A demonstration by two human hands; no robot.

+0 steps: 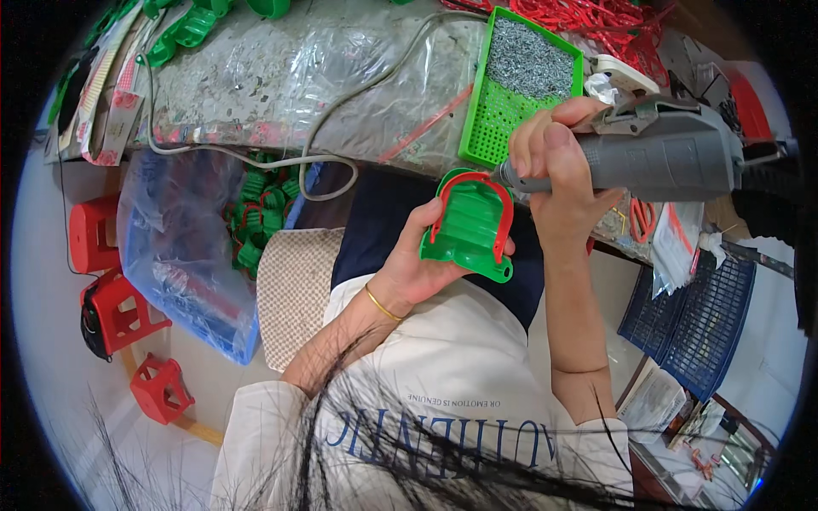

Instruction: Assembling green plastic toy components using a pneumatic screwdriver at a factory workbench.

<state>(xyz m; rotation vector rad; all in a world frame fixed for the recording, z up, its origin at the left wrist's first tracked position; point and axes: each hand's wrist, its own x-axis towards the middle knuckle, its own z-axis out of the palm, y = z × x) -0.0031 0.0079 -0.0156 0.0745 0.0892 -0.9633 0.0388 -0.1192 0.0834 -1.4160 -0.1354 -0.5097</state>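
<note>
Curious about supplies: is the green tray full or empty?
Partly full: small grey pieces cover the far end of the green tray; perforated floor shows nearer.

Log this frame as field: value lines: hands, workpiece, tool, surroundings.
left hand: holds the green part
right hand: grips a grey handheld tool
workpiece: green part with a U-shaped red strip along its curved edge
tip: at the strip's upper right; contact cannot be told
table: green tray, small metal pieces heaped at its far end
left side: plastic-lined blue bin with green-and-red pieces; red stools
</note>
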